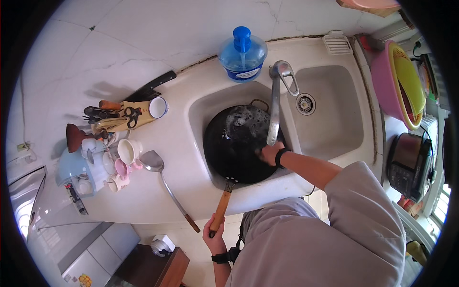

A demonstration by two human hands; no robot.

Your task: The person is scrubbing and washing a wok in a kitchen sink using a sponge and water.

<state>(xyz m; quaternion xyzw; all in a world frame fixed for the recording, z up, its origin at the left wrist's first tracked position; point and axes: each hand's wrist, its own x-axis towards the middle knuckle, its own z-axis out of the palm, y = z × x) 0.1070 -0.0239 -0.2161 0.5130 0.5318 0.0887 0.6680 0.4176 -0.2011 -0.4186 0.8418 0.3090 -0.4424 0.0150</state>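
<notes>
A black wok [229,150] sits tilted in the left basin [196,118] of a white double sink. Soapy water with foam and bubbles [247,120] lies along its far side. My left hand [214,236] grips the end of the wok's wooden handle [221,208], which sticks out over the sink's front edge. Inside the wok, near its right side, is my right hand [268,154]; its fingers are blurred, and whether it holds something is hidden. The metal faucet [274,111] reaches over the wok, its spout end just above my right hand.
Behind the sink stands a blue water jug with a pump [243,57]. On the left counter lie a metal wok spatula [171,186], several cups [129,152] and a knife block [138,111] holding a cleaver [150,86] and scissors [132,116]. Pink basins [385,79] and a black appliance [407,165] stand at right.
</notes>
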